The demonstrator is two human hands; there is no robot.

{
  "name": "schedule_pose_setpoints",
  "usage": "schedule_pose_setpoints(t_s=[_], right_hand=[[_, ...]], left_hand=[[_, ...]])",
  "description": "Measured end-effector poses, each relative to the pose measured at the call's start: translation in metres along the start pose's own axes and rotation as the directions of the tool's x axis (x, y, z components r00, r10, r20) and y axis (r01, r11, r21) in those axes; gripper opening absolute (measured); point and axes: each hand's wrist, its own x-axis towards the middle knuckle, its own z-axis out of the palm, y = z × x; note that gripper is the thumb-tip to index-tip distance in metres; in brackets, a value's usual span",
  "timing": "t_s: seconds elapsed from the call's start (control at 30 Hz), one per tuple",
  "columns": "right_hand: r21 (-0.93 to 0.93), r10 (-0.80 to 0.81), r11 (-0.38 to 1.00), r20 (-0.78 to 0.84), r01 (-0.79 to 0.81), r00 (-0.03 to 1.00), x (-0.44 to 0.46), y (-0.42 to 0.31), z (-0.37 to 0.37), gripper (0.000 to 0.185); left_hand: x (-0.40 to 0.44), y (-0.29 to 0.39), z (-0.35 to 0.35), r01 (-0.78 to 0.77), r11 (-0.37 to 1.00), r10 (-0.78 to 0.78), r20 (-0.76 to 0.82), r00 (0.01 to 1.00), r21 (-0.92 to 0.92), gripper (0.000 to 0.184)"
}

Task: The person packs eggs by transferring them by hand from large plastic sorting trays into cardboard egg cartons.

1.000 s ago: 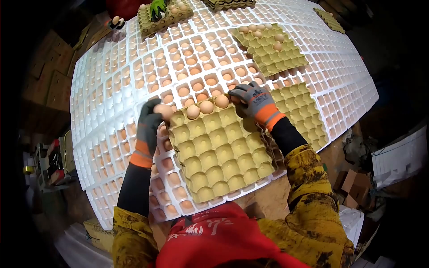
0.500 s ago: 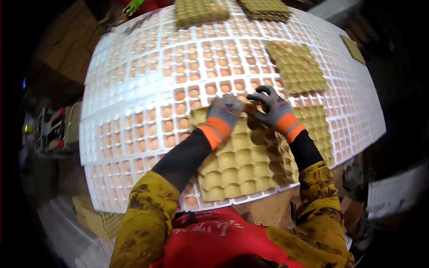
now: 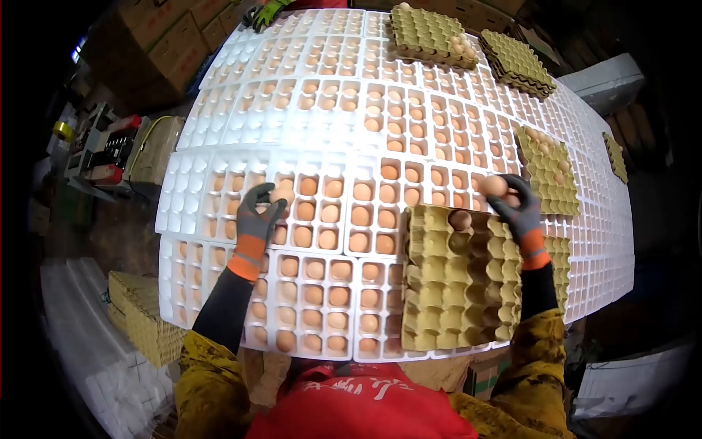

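My left hand (image 3: pixel 261 207), in a grey and orange glove, grips an egg (image 3: pixel 282 192) over the white foam trays (image 3: pixel 351 256), whose cells hold many brown eggs. Held in my right hand (image 3: pixel 520 206) are eggs (image 3: pixel 494 186), at the upper right corner of a yellow-green pulp tray (image 3: pixel 446 293). That tray lies on the foam trays and has one egg (image 3: pixel 460 220) in its top row; its other visible cells hold none.
More pulp trays lie on the foam: one with eggs (image 3: pixel 548 175) at right, stacks (image 3: pixel 431 36) (image 3: pixel 518 62) at the back. A co-worker's green-gloved hand (image 3: pixel 269 12) is at the far edge. Cardboard boxes (image 3: pixel 175 51) stand back left.
The view has swung left. My hands, close together over the pulp tray half a second ago, are now far apart, my left over the foam trays with an egg. The pulp tray's top row has fewer eggs.
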Motion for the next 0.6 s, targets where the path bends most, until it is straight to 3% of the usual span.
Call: schedule_pose_setpoints(t_s=[0.03,0.1,0.2,0.3,0.37,0.4,0.5,0.53,0.6], right_hand=[[-0.014,-0.198,0.98,0.063,0.199,0.978,0.006,-0.001,0.033,0.043],[-0.125,-0.282,0.938,0.269,0.324,0.921,0.012,-0.045,0.108,0.046],[-0.264,-0.285,0.885,0.345,0.383,0.895,0.028,-0.062,0.219,0.047],[-0.42,-0.217,0.848,0.283,0.324,0.934,0.047,-0.072,0.302,0.042],[-0.552,-0.147,0.776,0.313,0.305,0.938,0.06,-0.072,0.33,0.042],[-0.494,-0.146,0.824,0.291,0.279,0.946,0.063,-0.068,0.336,0.041],[-0.253,-0.107,0.956,0.164,0.147,0.981,0.069,-0.045,0.339,0.036],[-0.244,-0.184,0.95,0.067,0.195,0.981,0.071,-0.024,0.344,0.03],[0.015,0.112,0.993,0.116,-0.115,0.987,0.071,-0.017,0.336,0.028]], left_hand=[[0.01,-0.003,-0.01,-0.087,0.993,0.089,-0.021,0.996,0.077,0.043],[0.032,-0.005,-0.02,-0.195,0.978,0.196,-0.006,0.981,0.075,0.046],[0.062,-0.009,-0.011,-0.329,0.932,0.34,-0.052,0.939,0.149,0.045],[0.102,-0.012,0.0,-0.373,0.847,0.377,0.066,0.924,0.378,0.04],[0.119,-0.015,0.004,-0.274,0.807,0.238,0.138,0.962,0.522,0.041],[0.124,-0.019,0.002,-0.268,0.852,0.262,0.076,0.962,0.45,0.042],[0.132,-0.04,-0.012,-0.441,0.866,0.483,-0.161,0.861,0.237,0.034],[0.133,-0.044,-0.015,-0.456,0.865,0.493,-0.187,0.85,0.211,0.035],[0.14,-0.067,-0.009,-0.443,0.852,0.481,-0.085,0.872,0.279,0.035]])
